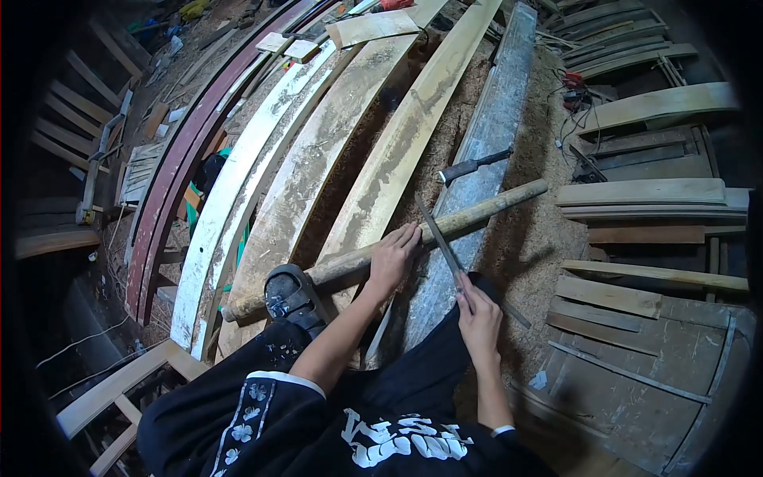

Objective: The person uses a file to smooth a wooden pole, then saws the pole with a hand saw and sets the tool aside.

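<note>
A long round wooden pole [342,266] lies slantwise across the planks. My left hand [395,256] is closed over its upper side near the middle. In my right hand [479,318] is a long, narrow, dark metal tool like a file [447,250]. Its upper part crosses over the pole just right of my left fingertips, and its other end sticks out below my right hand. My sandalled foot [292,298] is set at the pole's lower left part. Beyond the pole, a dark-handled tool with a pale end [477,164] rests on the grey worn board [477,143].
Long curved planks, a white one [238,191] and a dark red one [171,183] among them, run away to the left. Sawdust [548,151] covers the ground. Cut boards [644,193] are stacked at right, near a red-and-black tool with a cord [574,91].
</note>
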Available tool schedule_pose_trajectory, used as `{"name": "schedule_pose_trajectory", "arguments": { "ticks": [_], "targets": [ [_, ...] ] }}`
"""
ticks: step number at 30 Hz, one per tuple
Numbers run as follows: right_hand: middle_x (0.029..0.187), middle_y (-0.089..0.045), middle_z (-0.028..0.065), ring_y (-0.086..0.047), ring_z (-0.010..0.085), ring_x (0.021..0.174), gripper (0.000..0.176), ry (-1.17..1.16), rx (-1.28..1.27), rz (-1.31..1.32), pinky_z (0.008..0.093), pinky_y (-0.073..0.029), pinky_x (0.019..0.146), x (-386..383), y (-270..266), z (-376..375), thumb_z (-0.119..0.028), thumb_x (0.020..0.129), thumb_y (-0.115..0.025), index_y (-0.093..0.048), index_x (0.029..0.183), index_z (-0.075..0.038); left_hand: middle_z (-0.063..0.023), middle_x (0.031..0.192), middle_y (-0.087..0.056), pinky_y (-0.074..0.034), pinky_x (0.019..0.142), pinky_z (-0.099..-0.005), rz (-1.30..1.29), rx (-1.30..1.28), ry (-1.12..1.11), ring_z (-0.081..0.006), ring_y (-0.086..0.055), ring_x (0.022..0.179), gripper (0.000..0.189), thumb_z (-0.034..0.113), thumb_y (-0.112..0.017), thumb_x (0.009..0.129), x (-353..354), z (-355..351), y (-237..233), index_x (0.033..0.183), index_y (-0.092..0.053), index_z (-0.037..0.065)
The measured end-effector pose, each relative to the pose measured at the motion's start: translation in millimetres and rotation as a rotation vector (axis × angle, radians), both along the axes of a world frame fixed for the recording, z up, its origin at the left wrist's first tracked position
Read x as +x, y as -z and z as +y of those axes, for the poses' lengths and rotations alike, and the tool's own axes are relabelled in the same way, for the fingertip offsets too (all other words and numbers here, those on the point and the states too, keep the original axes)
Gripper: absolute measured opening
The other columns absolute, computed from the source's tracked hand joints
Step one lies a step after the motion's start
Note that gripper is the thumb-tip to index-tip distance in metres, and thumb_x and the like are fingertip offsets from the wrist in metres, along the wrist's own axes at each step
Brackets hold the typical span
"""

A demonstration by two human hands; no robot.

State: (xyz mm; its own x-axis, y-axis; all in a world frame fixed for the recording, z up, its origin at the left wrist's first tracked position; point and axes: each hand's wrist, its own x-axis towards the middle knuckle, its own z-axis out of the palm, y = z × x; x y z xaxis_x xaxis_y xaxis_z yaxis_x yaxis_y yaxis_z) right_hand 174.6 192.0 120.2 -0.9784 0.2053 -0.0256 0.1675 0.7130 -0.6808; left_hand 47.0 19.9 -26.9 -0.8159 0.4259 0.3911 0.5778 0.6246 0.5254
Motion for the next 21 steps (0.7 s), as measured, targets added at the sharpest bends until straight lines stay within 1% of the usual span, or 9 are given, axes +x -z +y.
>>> {"name": "schedule_pose_trajectory", "arguments": {
  "ticks": [2,5,6,10,13,17,18,19,21],
  "targets": [
    [0.122,-0.072,0.0186,-0.07,0.0388,0.11,0.039,-0.001,0.1,-0.105,0.0435,-0.058,0.089,-16.1,-7.7,-5.7,-0.004,0.097,-0.065,-0.066,0.136,-0.008,-0.0136,0.135,-0.069,-0.056,0.101,-0.0382,0.01,0.0,-0.019,-0.0288,-0.066,0.125,0.043,0.019,-0.073,0.09,5.4,2.8,-1.0,0.13,-0.069,0.005],
    [0.12,-0.072,0.0197,-0.07,0.0408,0.106,0.038,-0.041,0.067,0.022,0.0443,-0.057,0.085,-9.8,7.4,-3.1,-0.005,0.098,-0.064,-0.066,0.136,-0.008,-0.0123,0.131,-0.072,-0.057,0.099,-0.0389,-0.068,0.053,0.011,-0.0285,-0.068,0.122,0.042,0.018,-0.075,0.087,-0.5,-1.0,-4.9,0.126,-0.071,0.005],
    [0.12,-0.072,0.0198,-0.07,0.0411,0.105,0.037,-0.057,0.046,0.073,0.0442,-0.057,0.084,-4.7,8.7,-5.5,-0.006,0.099,-0.064,-0.066,0.136,-0.008,-0.0112,0.131,-0.071,-0.057,0.097,-0.0396,-0.047,0.04,0.023,-0.03,-0.069,0.117,0.04,0.025,-0.072,0.093,3.1,-1.9,-3.7,0.128,-0.069,0.006],
    [0.122,-0.072,0.0196,-0.07,0.0406,0.105,0.037,-0.028,0.089,0.002,0.0442,-0.057,0.084,-27.2,18.1,-8.0,-0.007,0.099,-0.064,-0.067,0.135,-0.009,-0.0125,0.128,-0.072,-0.057,0.095,-0.04,-0.005,0.028,-0.034,-0.031,-0.069,0.115,0.037,0.023,-0.071,0.093,3.5,3.8,-2.6,0.125,-0.07,0.005],
    [0.12,-0.073,0.0193,-0.071,0.0393,0.104,0.039,0.008,0.098,0.09,0.0443,-0.058,0.084,-52.0,36.3,-18.3,-0.008,0.098,-0.065,-0.066,0.136,-0.011,-0.015,0.131,-0.071,-0.059,0.09,-0.0434,-0.168,0.083,0.006,-0.0354,-0.071,0.109,0.042,0.023,-0.074,0.089,-11.1,-4.1,-10.8,0.127,-0.072,0.005],
    [0.117,-0.074,0.0196,-0.071,0.0398,0.103,0.038,0.014,0.075,0.054,0.0443,-0.058,0.084,-28.1,19.9,-6.9,-0.008,0.098,-0.066,-0.067,0.136,-0.01,-0.0141,0.132,-0.071,-0.059,0.09,-0.0433,-0.255,0.086,0.015,-0.0338,-0.071,0.108,0.044,0.027,-0.074,0.09,-11.7,-9.4,-20.5,0.129,-0.072,0.008],
    [0.117,-0.074,0.0199,-0.071,0.0402,0.103,0.038,0.025,-0.002,0.037,0.0445,-0.058,0.085,-14.4,15.8,0.5,-0.008,0.098,-0.066,-0.067,0.136,-0.009,-0.0141,0.132,-0.071,-0.059,0.09,-0.0433,-0.264,0.094,0.013,-0.0338,-0.071,0.108,0.044,0.027,-0.074,0.09,-9.6,-9.0,-18.7,0.129,-0.072,0.008],
    [0.116,-0.074,0.0202,-0.071,0.0406,0.103,0.037,0.043,-0.075,0.017,0.0448,-0.058,0.085,-1.0,10.5,6.8,-0.008,0.098,-0.066,-0.067,0.135,-0.009,-0.0144,0.131,-0.071,-0.058,0.09,-0.0433,-0.259,0.075,-0.006,-0.0344,-0.071,0.107,0.043,0.028,-0.074,0.091,-6.0,-5.9,-17.6,0.128,-0.072,0.009],
    [0.117,-0.073,0.0204,-0.071,0.0409,0.103,0.037,0.042,-0.012,0.0,0.0449,-0.058,0.086,0.3,4.9,5.4,-0.007,0.098,-0.066,-0.067,0.135,-0.008,-0.0153,0.131,-0.071,-0.058,0.087,-0.0438,-0.156,0.084,-0.054,-0.0364,-0.07,0.103,0.04,0.03,-0.072,0.094,-9.5,1.0,-17.2,0.129,-0.071,0.011]
  ]
}}
